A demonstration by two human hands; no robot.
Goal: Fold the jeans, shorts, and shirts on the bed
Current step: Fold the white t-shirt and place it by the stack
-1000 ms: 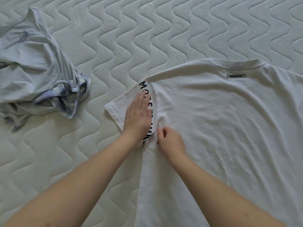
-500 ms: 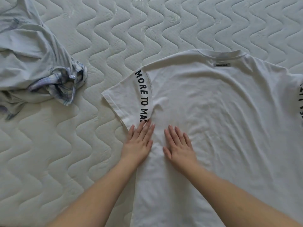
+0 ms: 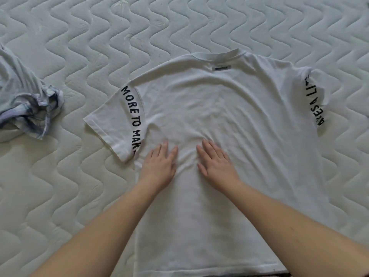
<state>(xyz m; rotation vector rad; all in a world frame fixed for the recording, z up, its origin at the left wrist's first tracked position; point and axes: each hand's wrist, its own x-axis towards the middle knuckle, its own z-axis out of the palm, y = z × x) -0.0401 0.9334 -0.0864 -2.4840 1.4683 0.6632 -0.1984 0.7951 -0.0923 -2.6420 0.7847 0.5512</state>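
A white T-shirt point(image 3: 229, 116) lies spread flat on the bed, collar away from me, with black lettering along both sleeve seams. My left hand point(image 3: 158, 164) rests flat on the shirt's body just right of the left sleeve point(image 3: 111, 124), fingers straight. My right hand point(image 3: 215, 163) lies flat beside it, palm down, fingers pointing toward the collar. Small creases in the cloth run between and above the two hands. Neither hand grips anything.
A crumpled pale blue garment with a plaid lining point(image 3: 26, 100) sits at the left edge. The quilted white mattress point(image 3: 139, 33) stretches all around the shirt.
My left hand came off the left sleeve and my right hand let go of its pinch. Both now lie flat on the shirt's body. The view has shifted right, showing the right sleeve.
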